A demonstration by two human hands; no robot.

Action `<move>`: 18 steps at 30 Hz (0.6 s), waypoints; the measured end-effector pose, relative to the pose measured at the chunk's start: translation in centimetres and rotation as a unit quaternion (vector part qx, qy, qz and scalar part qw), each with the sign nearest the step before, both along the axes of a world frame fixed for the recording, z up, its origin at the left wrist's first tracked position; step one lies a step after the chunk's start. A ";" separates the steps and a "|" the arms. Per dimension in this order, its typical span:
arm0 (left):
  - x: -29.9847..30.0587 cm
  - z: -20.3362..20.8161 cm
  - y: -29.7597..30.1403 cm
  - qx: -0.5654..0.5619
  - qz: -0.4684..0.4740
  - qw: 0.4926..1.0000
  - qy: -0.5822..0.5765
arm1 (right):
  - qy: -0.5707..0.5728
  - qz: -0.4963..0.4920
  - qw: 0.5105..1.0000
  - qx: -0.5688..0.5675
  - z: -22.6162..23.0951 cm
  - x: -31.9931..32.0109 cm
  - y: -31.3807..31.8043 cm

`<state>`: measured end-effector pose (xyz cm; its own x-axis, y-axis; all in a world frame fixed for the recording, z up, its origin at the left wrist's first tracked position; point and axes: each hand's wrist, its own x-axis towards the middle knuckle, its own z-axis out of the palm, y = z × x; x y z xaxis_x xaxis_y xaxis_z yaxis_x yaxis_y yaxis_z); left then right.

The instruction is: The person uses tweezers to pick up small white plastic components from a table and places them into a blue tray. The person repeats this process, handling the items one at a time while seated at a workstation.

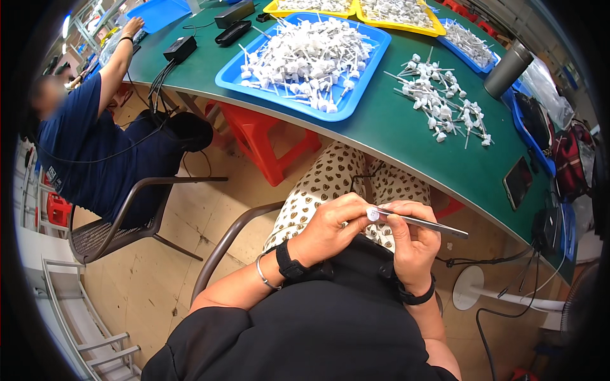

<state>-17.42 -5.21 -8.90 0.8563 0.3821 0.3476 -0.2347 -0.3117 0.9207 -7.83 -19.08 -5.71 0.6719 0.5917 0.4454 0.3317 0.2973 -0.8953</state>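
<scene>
My left hand (340, 223) is closed in a pinch on a small white plastic part (372, 214), held above my lap. My right hand (414, 240) grips slim metal tweezers (432, 224), whose narrow end meets the white part and whose broad end sticks out to the right. Both hands are close together, short of the table edge. Beyond them, a blue tray (223, 77) carries a big heap of similar white parts with thin stems. A loose pile of such parts (438, 101) lies on the green table (397, 136) to the tray's right.
Yellow trays (438, 28) of white parts stand at the back. A dark cylinder (508, 68), a phone (518, 183) and a black box with cables (545, 230) are on the right. At the left, another person (108, 146) sits in a chair, near a red stool (264, 143).
</scene>
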 end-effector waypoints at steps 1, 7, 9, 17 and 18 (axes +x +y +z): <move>0.0 0.0 0.0 0.007 0.001 1.000 -0.001 | -0.004 0.000 1.000 0.000 0.0 0.0 0.0; -0.1 0.1 0.0 0.019 0.004 1.000 -0.004 | -0.023 0.002 1.000 -0.013 0.0 0.2 0.1; -0.1 0.1 0.0 0.019 0.004 1.000 -0.002 | -0.017 0.002 1.000 -0.018 0.0 0.2 0.1; -0.1 0.1 0.0 0.017 0.005 1.000 -0.001 | -0.020 0.004 0.999 -0.033 0.3 0.1 -0.1; -0.1 0.1 -0.1 0.014 0.004 1.000 -0.002 | -0.026 0.005 0.999 -0.031 0.3 0.2 -0.1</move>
<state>-17.55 -5.26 -8.82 0.8520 0.3792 0.3609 -0.2352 -0.3385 0.9111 -7.68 -19.13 -5.46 0.6428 0.6260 0.4415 0.3754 0.2449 -0.8939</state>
